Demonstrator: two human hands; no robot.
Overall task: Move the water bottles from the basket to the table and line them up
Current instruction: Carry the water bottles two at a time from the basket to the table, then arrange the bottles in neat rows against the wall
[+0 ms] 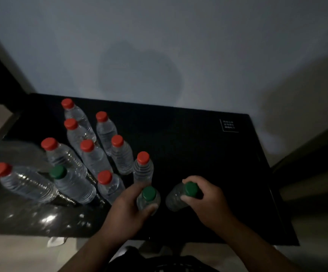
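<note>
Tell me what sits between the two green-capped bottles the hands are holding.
Nothing: in the head view only bare black table shows between the left hand's bottle and the right hand's bottle.

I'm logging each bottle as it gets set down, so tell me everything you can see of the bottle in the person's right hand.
The bottle in the right hand is small and clear, plastic by its look, with a green screw cap. Whether it holds water is hard to tell in the dim light. It stands about upright over the dark table, right of the grouped bottles; whether its base touches is hidden. The right hand grips it from above, thumb and fingers around the cap and neck. Nothing else touches it.
</note>
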